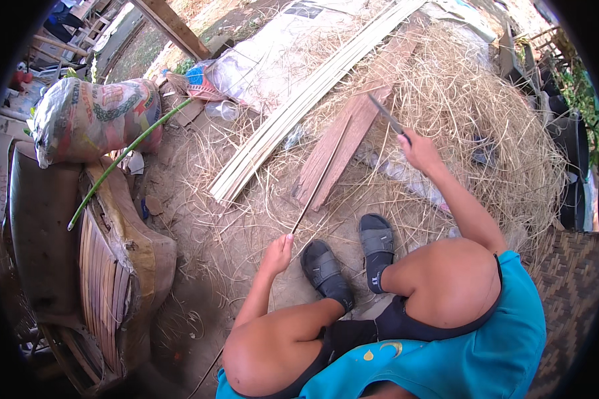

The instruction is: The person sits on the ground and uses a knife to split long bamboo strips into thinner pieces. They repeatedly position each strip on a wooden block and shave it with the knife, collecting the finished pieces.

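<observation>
My left hand (277, 254) is closed around a long, thin, dark strip (318, 183), which looks like a split cane. Its far end rests over a reddish-brown wooden plank (345, 147), and its other end trails back past my left knee. In my right hand (420, 153) a knife (387, 116) is gripped by its dark handle, the blade tilted up and left above the far part of the plank. The blade looks apart from the strip. Left of the plank lies a bundle of long pale strips (263, 149).
Tangled, straw-like shavings (489, 139) spread beyond and right of the plank. At the left stand a worn slatted wooden seat (103, 286) and a stuffed printed sack (106, 116), with a green stalk (130, 149) leaning across. My sandalled feet (329, 269) are just before the plank. Woven matting (572, 279) lies at right.
</observation>
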Available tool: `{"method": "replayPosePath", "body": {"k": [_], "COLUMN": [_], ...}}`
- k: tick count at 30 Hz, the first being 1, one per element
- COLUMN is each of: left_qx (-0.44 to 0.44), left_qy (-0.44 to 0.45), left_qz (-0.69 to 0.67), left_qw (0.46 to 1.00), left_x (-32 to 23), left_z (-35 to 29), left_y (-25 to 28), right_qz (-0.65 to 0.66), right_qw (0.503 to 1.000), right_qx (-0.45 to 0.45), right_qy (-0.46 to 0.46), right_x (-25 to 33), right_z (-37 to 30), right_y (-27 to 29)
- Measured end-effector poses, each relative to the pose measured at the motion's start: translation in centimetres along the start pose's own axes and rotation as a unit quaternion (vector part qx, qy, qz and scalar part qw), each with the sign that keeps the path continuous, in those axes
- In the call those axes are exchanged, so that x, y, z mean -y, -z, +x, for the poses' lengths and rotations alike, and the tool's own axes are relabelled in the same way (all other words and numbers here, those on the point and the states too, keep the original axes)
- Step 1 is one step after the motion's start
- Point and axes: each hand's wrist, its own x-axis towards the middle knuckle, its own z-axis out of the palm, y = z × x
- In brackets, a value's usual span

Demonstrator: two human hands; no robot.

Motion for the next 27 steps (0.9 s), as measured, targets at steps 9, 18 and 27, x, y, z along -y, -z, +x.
{"method": "replayPosePath", "body": {"k": [9, 18, 27], "left_qx": [0.012, 0.061, -0.054], "left_qy": [-0.004, 0.068, 0.005], "left_qz": [0.035, -0.029, 0.211], "left_qw": [0.999, 0.995, 0.976], "left_x": [-0.7, 3.3, -2.4], "left_z": [-0.1, 0.7, 2.2], "left_y": [0.4, 1.9, 1.1], "right_qz": [-0.016, -0.037, -0.056], "right_qw": [0.951, 0.998, 0.961], "right_qx": [0.142, -0.056, 0.127], "right_qy": [0.273, -0.002, 0.238], "right_x": [7.7, -4.2, 7.0], "right_z": [-11.8, 1.6, -12.3], "right_y": [-11.1, -0.6, -11.9]}}
